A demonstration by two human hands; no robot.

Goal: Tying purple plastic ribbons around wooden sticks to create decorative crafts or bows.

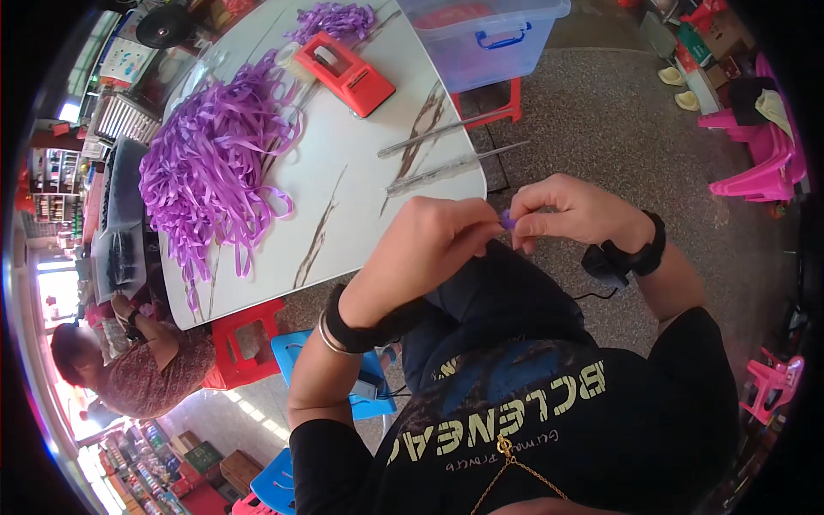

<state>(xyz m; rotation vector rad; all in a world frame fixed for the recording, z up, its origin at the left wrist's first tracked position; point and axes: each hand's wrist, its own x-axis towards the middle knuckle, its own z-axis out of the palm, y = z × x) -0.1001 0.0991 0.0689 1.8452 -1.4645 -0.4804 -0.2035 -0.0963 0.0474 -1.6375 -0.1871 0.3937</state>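
Just past the table's near right corner, my left hand (439, 240) and my right hand (568, 211) are brought together above my lap. Both are closed in a pinch, thumb against fingers. A small piece of purple ribbon (508, 220) shows between the fingertips, held from both sides; most of it is hidden. Closest to my hands on the table lie thin, long sticks in clear wrap (433, 175). A large loose heap of purple ribbons (219, 159) spreads over the left of the table, and a red tape dispenser (348, 75) stands farther back.
The marble-patterned white table (322, 202) ends at a rounded corner by my hands. Behind it, a clear plastic bin (489, 43) rests on a red stool (502, 101). Another person (146, 369) sits at the left. Blue stools (296, 352) stand near my left arm; pink chairs (760, 154) are far right.
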